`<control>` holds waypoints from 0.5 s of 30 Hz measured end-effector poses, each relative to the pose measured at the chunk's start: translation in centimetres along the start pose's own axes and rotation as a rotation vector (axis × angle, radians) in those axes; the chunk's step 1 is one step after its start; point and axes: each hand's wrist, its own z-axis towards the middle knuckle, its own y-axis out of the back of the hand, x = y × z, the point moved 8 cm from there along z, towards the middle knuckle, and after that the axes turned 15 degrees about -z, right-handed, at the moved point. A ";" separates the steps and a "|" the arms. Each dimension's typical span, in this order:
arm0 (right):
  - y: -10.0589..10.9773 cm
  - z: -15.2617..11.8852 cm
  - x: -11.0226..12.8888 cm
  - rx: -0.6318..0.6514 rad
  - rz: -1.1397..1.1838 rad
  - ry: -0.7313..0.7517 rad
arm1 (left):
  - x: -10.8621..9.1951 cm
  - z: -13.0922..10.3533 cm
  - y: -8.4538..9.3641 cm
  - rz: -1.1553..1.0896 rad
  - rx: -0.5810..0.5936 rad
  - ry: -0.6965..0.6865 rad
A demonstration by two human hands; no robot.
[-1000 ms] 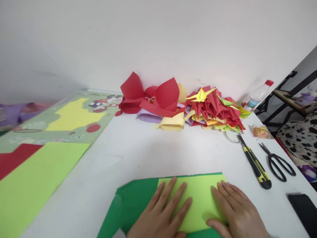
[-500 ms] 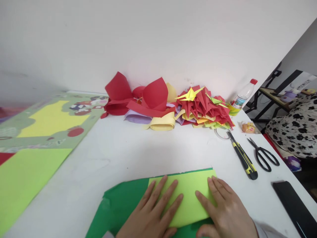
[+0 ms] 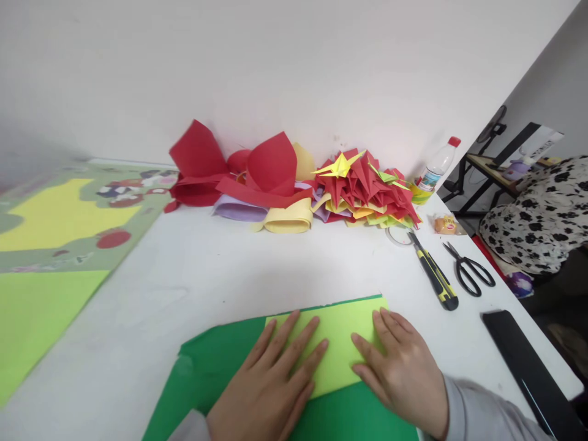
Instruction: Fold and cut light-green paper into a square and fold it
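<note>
A light yellow-green paper [image 3: 340, 334] lies flat on a larger dark green sheet [image 3: 220, 349], close to its far edge. Spread fingers of my left hand [image 3: 271, 376] press on the left part of the light paper, with the palm over the green sheet. On the right part of the same paper rest the fingertips of my right hand [image 3: 402, 364], its index finger and thumb apart from the others. Both hands lie on top of the paper and grip nothing. The green sheet runs out of view at the bottom.
Red rolled papers [image 3: 273, 168] and red folded paper stars [image 3: 362, 187] stand by the wall, near a bottle [image 3: 436, 165]. At right lie a cutter [image 3: 434, 272], scissors [image 3: 468, 266] and a black case [image 3: 528, 373]. A decorated board [image 3: 133, 214] is at left; a person in patterned clothing [image 3: 537, 214] is beyond.
The view has shifted, so the table items appear further left and higher. My right thumb has moved up onto the light paper's near edge, and more green sheet shows below it.
</note>
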 end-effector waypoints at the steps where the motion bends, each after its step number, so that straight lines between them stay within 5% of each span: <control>1: -0.1 0.0 0.0 0.009 0.002 0.000 | 0.0 0.0 0.0 -0.007 -0.007 -0.006; 15: -0.8 -0.2 0.0 0.162 -0.006 0.021 | 0.7 -0.2 -0.2 0.019 0.064 0.000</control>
